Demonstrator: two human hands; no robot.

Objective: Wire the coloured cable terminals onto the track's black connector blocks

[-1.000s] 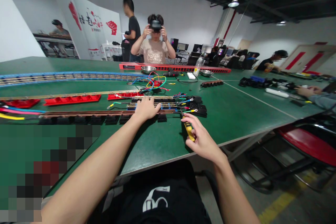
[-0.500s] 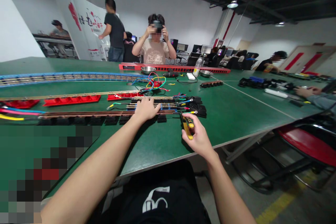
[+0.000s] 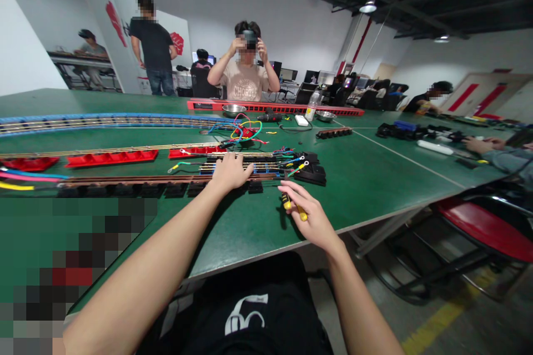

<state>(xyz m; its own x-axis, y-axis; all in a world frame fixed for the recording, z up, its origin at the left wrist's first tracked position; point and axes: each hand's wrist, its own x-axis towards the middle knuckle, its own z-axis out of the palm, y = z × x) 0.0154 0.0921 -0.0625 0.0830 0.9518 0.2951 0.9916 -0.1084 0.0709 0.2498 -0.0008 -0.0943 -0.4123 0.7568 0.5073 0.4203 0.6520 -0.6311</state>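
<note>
My left hand (image 3: 232,171) lies with fingers stretched over a rail assembly of brass-coloured strips on blue and black supports (image 3: 262,168). My right hand (image 3: 310,212) is wrapped around pliers with yellow-and-black handles (image 3: 286,201), near the table's front edge. The handles are spread apart, and the tips point toward the end of a brown rail (image 3: 166,179) on black supports. Just beyond the pliers, a green-yellow wire with a ring terminal (image 3: 297,168) sticks out beside black end blocks (image 3: 313,174).
Red supports (image 3: 111,158) and a blue curved track (image 3: 104,121) stretch to the left. Behind lie coiled wires (image 3: 246,132), metal bowls (image 3: 234,110), a bottle (image 3: 311,106) and a long red rail (image 3: 283,108). Another person's hands (image 3: 478,145) work at the right; a person sits opposite.
The pliers have turned in my right hand, their handles now wider apart, and the hand has shifted slightly left. My left hand stays put. A standing person in the background has moved left.
</note>
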